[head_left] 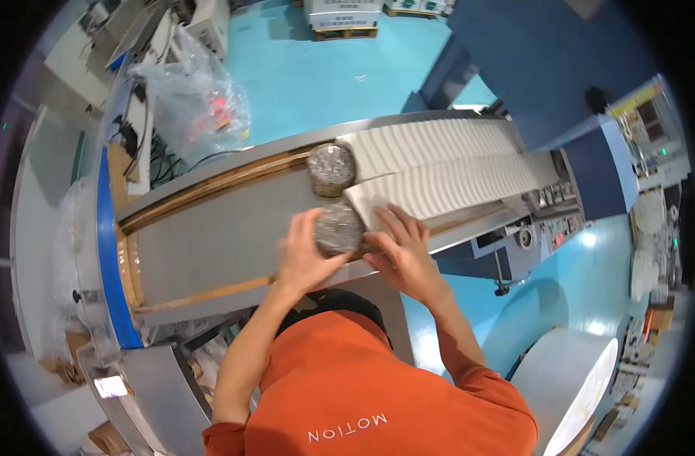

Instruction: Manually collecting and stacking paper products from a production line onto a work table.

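Two squat round blocks wrapped in shiny clear tape stand on the conveyor table, at the left ends of two rows of overlapping white paper sheets. The nearer block [339, 228] is held by my left hand [295, 254], with thumb and fingers round its left and near sides. The farther block [331, 169] touches the end of the far paper row [431, 147], and no hand is on it. Over the end of the near paper row [446, 190] lies my right hand [404, 254], fingers spread on the sheets and its thumb side close to the nearer block.
Wooden strips edge the grey table bed [210, 235]. A blue machine [552, 68] stands at the right end of the rows. A clear plastic bag [199, 106] hangs beyond the table's far left, and a white drum [568, 387] stands at lower right.
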